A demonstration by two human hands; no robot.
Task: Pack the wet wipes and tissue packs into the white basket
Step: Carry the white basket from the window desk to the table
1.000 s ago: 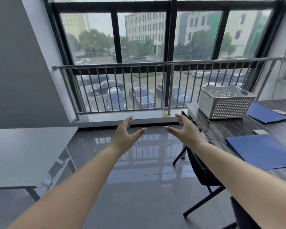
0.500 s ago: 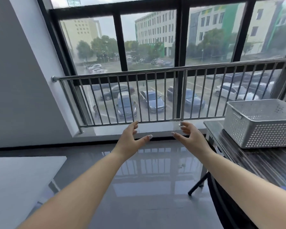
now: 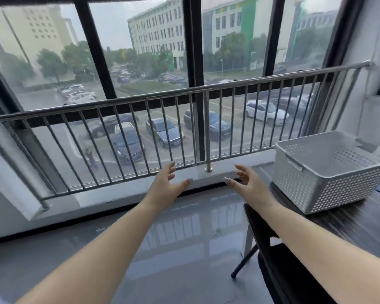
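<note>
window railing (image 3: 206, 93), dark table (image 3: 360, 222) (wood-grain), black chair (image 3: 279, 266)

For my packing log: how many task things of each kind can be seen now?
White basket: 1
Wet wipes packs: 0
Tissue packs: 0
Hands, both holding nothing: 2, left hand and right hand
Total: 3

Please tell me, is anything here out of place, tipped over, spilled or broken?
Nothing stands out as damaged or spilled. The white perforated plastic basket stands upright at the corner of the dark wood-grain table. The left hand and right hand are open and hold nothing. No wipes or tissue packs are in view.
</note>
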